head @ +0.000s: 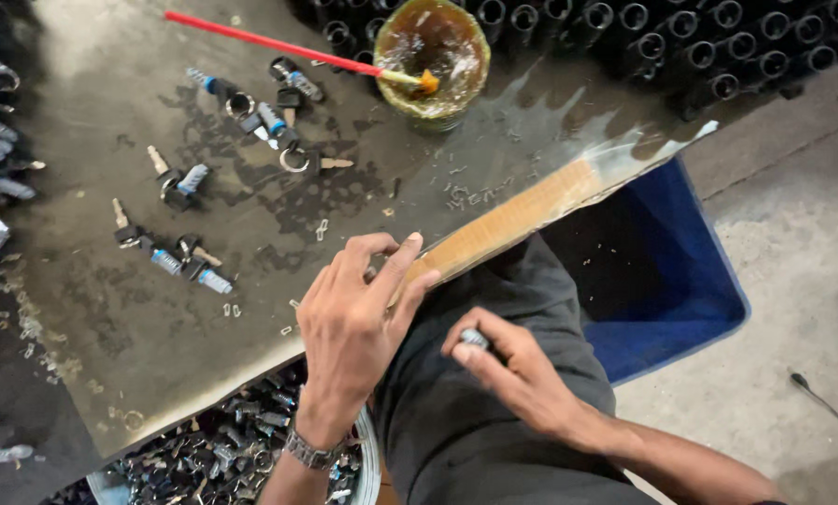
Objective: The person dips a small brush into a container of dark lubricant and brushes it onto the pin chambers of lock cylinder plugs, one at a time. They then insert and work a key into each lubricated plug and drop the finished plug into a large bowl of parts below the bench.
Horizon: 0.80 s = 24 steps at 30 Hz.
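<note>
My left hand [353,323] rests on the near edge of a greasy metal work board [110,309], fingers curled as if pinching something small that I cannot make out. My right hand [512,369] lies on my grey-trousered thigh [475,440] and is closed around a small silver cylinder lock part [475,339]. Several lock cylinders with keys and blue-ringed barrels [269,122] lie scattered on the board, another cluster [180,257] at the left.
A round tub of amber grease [433,61] with a red-handled brush [269,42] stands at the back. Rows of black tubes [699,47] fill the far right. A blue bin [662,281] sits right of my leg; a basin of metal parts [241,454] below.
</note>
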{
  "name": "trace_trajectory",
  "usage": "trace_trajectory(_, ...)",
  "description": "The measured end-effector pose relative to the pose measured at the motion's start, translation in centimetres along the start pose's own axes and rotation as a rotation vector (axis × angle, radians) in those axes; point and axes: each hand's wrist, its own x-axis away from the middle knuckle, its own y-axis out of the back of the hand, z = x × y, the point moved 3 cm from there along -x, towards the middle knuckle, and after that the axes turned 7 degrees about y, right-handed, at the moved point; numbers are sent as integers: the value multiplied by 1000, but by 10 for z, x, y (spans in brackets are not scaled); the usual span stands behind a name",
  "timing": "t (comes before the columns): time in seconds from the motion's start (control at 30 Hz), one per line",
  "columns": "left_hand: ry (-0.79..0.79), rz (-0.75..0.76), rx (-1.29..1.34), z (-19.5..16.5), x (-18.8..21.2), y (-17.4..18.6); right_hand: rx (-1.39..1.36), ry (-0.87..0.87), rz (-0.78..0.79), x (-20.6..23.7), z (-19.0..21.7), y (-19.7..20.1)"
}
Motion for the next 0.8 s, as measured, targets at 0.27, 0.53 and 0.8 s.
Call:
trace_trajectory(0.27,-17,-36,-85,2,20,-15,-283,25,-69,-6,-8,22)
trace_trajectory(0.53,95,-105,-26,0,41,-8,-253,5,-27,-13,10,15)
trace_trajectory(0.8,342,-108,522,-20,55,-7,-380,1,-129,-5,-11,17)
